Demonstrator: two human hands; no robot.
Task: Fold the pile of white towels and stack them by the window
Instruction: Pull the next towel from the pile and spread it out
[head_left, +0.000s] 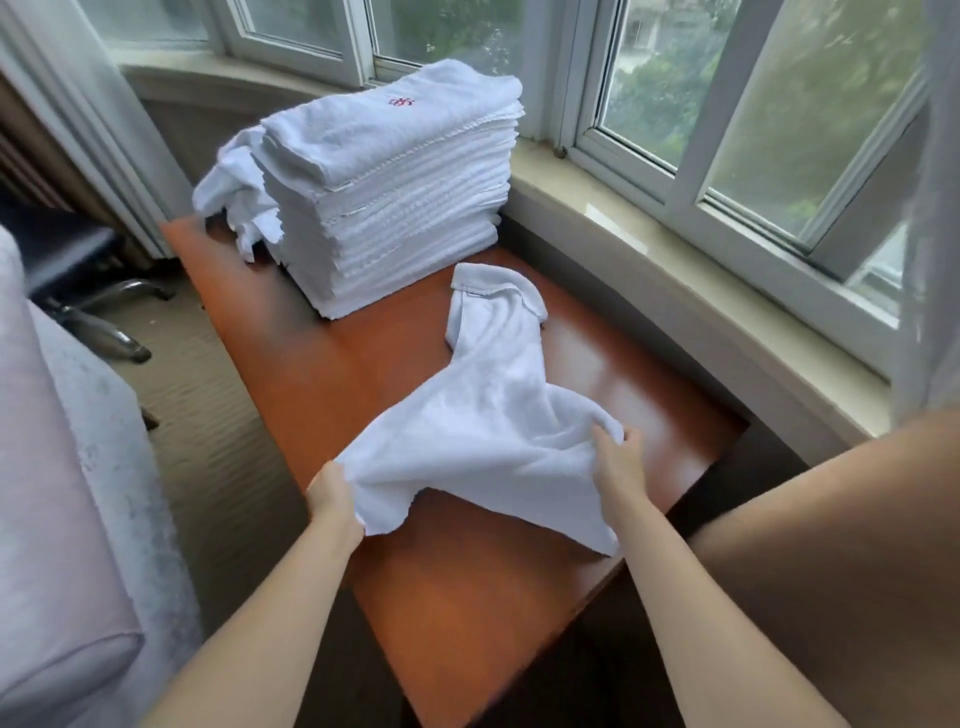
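Head view: both hands grip a loose white towel (483, 415) lying crumpled across the middle of the orange-brown table (457, 597). Left hand (332, 499) pinches its near left edge; right hand (618, 460) clutches a bunched fold on the right. A tall stack of folded towels (389, 208) stands at the table's far end beside the window (727, 119), with unfolded towels (234, 192) heaped against its left side.

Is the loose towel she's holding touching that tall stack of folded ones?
Apart. The head view shows bare table between the loose towel and the stack.
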